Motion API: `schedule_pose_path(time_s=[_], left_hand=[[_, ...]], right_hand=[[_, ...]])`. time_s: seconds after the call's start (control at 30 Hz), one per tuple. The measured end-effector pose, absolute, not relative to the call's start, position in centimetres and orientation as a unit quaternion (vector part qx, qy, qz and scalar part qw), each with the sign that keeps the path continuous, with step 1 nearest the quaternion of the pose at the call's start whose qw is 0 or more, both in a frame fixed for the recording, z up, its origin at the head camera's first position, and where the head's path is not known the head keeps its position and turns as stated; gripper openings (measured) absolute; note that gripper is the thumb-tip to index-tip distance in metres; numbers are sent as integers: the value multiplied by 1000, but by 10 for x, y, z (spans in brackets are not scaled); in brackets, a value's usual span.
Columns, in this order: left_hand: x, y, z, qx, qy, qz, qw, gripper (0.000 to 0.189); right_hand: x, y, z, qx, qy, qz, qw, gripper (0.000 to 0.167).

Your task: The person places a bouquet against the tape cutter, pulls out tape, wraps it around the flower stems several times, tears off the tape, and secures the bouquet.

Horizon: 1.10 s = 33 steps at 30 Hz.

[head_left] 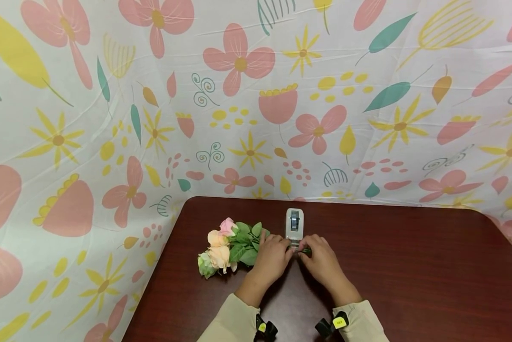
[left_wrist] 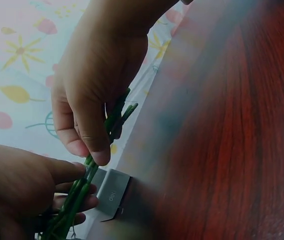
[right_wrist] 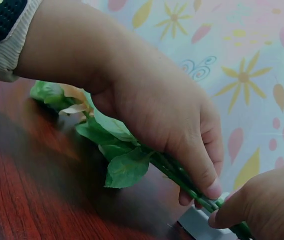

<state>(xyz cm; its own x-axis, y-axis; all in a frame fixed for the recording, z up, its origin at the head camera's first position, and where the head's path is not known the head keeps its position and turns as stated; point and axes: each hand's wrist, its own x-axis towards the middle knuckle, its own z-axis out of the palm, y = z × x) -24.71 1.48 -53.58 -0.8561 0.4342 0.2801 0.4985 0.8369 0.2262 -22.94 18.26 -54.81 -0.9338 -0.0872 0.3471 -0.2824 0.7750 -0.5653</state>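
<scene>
A bunch of artificial roses (head_left: 219, 254), in pink, peach and pale green with green leaves, lies sideways at the left of the table. My left hand (head_left: 270, 259) grips its green stems just past the leaves. At the stem ends, my right hand (head_left: 323, 263) pinches them between thumb and fingers. In the left wrist view the stems (left_wrist: 77, 197) run from one hand to the other, and the cut ends stick out beyond the right hand. A grey-white tape dispenser (head_left: 294, 222) stands right behind the fingertips, its front end partly hidden by them.
The dark red wooden table (head_left: 418, 266) has rounded back corners. A white cloth (head_left: 247, 118) printed with flowers and leaves hangs along its back and left sides. Dark wrist cameras (head_left: 333, 325) are strapped over the beige sleeves.
</scene>
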Motion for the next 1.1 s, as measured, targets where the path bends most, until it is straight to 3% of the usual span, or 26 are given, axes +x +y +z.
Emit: schedule_pose_path(time_s=[0.47,0.77,1.1], left_hand=[[-253,15,-547,-258,-953,-124,100,22],[-253,17,-550,-246,-958,-125,80,24],[-254,15,-556,-244,-958,-120,93,23]], right_hand=[[-229,182,-544,72,-928,354,94,11],[-233,177,-551,15,-916,394,73,41],[-242,171,-556,10,-919,386,77,38]])
